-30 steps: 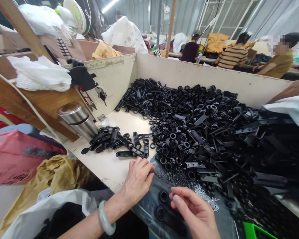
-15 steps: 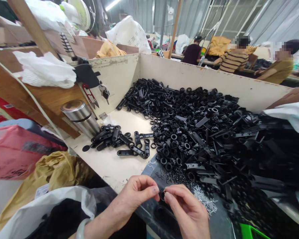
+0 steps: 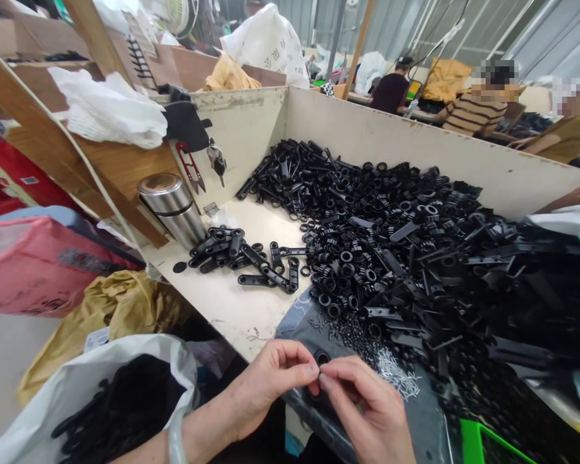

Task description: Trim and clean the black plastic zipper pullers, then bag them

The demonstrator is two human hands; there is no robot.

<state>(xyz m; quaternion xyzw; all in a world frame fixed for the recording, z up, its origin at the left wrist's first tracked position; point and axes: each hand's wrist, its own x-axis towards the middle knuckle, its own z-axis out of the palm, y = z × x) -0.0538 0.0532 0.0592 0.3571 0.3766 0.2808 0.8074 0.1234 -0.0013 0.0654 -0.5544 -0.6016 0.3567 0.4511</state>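
My left hand (image 3: 270, 380) and my right hand (image 3: 367, 412) meet at the near edge of the table, fingertips pinched together on something too small to make out. Just beyond the fingertips a black plastic ring part (image 3: 321, 356) lies on a dark sheet (image 3: 294, 319). A heap of black plastic rings and flat arms (image 3: 406, 258) fills the boxed table. A small group of black arm pieces (image 3: 251, 258) lies apart on the pale tabletop (image 3: 232, 303). Thin metal pins (image 3: 396, 377) lie scattered right of my hands.
A steel flask (image 3: 171, 206) leans at the table's left wall, under red snips (image 3: 191, 166) and keys (image 3: 217, 158). A white bag of black parts (image 3: 120, 406) sits at lower left. A green bin (image 3: 488, 444) shows at lower right. People sit at a far bench (image 3: 468, 109).
My left hand drew back from the tabletop to meet my right hand, and both now pinch together. The view has shifted, so the table sits further right and higher.
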